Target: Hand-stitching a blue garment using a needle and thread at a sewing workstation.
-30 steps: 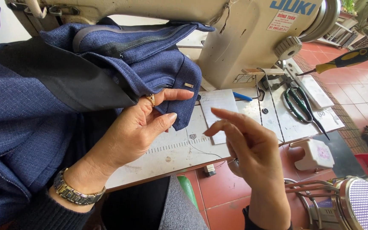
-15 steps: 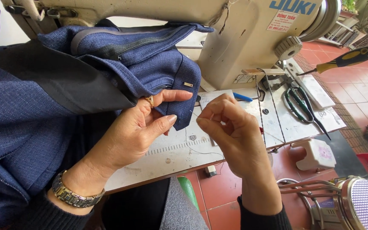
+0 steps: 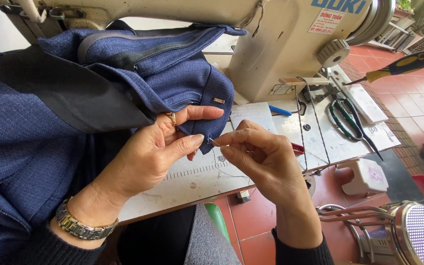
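Note:
My left hand (image 3: 160, 149), with a ring and a metal watch, pinches the lower corner of a dark blue fabric garment (image 3: 89, 98) that carries a small metal hook bar (image 3: 219, 100). My right hand (image 3: 263, 159) pinches a thin sewing needle (image 3: 213, 142) between thumb and forefinger. The needle tip touches the fabric edge beside my left thumb. A fine thread trails down toward the white machine table (image 3: 207, 179). The garment lies draped over the left side and over my lap.
A cream sewing machine (image 3: 271, 44) stands behind the garment. Scissors (image 3: 349, 120), a blue pen (image 3: 280, 111) and a yellow-handled screwdriver (image 3: 403, 64) lie on the right. A white stool (image 3: 369, 176) and a metal fan (image 3: 413, 235) stand on the red tiled floor.
My right hand has moved left from an open-fingered pose over the table and closed on the needle, bringing it against the fabric corner. My left hand has kept its hold.

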